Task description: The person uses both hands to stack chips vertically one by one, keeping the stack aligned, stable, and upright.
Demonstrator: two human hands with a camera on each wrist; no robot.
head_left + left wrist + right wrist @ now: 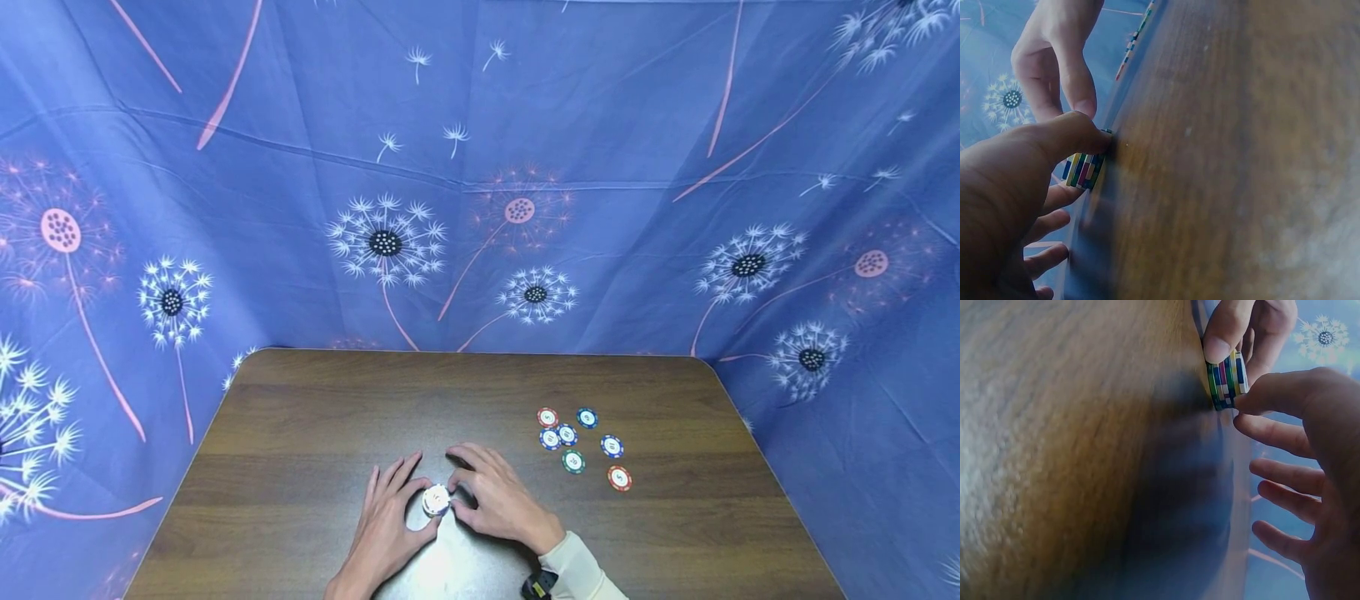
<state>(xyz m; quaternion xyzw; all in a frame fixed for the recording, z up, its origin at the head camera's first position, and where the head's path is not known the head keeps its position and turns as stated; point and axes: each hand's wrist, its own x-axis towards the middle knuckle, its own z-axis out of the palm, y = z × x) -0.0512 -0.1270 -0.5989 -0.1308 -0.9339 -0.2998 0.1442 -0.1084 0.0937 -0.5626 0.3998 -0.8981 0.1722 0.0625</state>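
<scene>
A short stack of poker chips (436,500) stands on the wooden table, a white-centred chip on top. Its striped edges show green, blue, red, yellow and white in the right wrist view. My left hand (386,517) holds the stack between thumb and index finger, the other fingers spread beyond it. On the stack's right side is my right hand (498,500), its thumb (1263,397) right at the upper edge of the stack. The right index fingertip is just beside that thumb, and the remaining fingers are held apart, loosely extended.
Several loose chips lie flat to the right: a red chip (619,477), a green chip (573,462), a blue chip (612,446) and others behind them. The brown table (300,417) meets a blue dandelion-print cloth (450,108) at the back and sides.
</scene>
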